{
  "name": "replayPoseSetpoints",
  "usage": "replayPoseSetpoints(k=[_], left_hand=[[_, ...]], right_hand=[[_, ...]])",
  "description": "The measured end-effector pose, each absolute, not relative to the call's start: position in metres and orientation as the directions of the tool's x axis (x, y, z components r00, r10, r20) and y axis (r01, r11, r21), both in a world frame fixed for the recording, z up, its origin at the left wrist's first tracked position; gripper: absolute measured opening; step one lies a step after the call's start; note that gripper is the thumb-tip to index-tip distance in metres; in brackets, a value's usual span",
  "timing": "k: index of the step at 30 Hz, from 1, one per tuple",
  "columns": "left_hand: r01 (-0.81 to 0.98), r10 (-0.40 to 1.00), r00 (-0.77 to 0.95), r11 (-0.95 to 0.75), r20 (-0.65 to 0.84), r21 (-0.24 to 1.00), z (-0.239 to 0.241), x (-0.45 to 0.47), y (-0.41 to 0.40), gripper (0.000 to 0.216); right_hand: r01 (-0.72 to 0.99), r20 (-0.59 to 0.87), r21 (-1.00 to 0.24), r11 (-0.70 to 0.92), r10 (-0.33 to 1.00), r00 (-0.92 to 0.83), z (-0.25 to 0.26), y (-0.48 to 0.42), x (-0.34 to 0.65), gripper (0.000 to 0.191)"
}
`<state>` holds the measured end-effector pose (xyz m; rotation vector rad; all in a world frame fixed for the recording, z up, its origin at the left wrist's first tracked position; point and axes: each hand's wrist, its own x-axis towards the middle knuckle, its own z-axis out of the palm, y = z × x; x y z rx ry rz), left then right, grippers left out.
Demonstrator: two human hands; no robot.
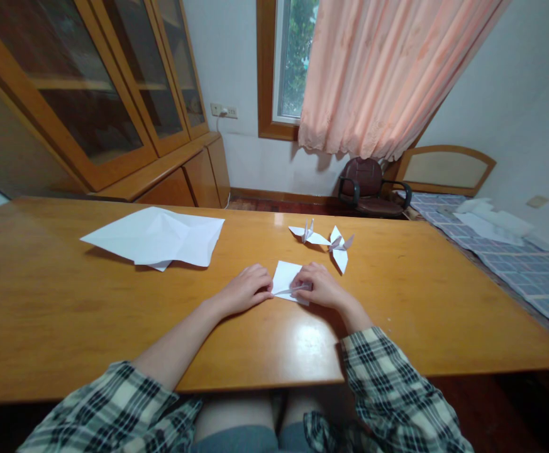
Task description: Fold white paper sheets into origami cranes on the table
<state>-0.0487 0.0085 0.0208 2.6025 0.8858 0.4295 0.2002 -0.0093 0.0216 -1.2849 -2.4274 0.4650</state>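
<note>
A small folded square of white paper [285, 273] lies on the wooden table in front of me, with one flap lifted along its near side. My left hand [251, 287] pinches the paper's left corner, thumb and fingers closed together. Over the right part of the same sheet, my right hand [319, 286] has its fingers curled on the raised flap. Its fingertips partly hide that side of the paper. Just beyond my right hand sit two folded paper cranes, one on the left [309, 233] and one on the right [339, 248], with wings spread.
Larger creased white paper [180, 236] lies at the table's far left. The table's [114, 327] near edge runs close to my lap. Behind it stand a glass-door cabinet [161, 138] and a dark red armchair [366, 185]; a bed [505, 251] is at the right.
</note>
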Motion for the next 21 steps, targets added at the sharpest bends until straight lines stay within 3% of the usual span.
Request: replayPoseSetpoints(k=[9,21], left_hand=[[0.484,0.609,0.777,-0.739,0.159,0.468,0.024,-0.050,0.007,0.015],[0.583,0.690,0.701,-0.700,0.180,0.412,0.016,-0.038,0.006,0.021]], right_hand=[[0.678,0.204,-0.479,0.557,0.822,-0.531,0.006,-0.008,0.179,0.012],[0.697,0.197,-0.565,0.441,0.893,-0.405,0.005,-0.007,0.174,0.006]])
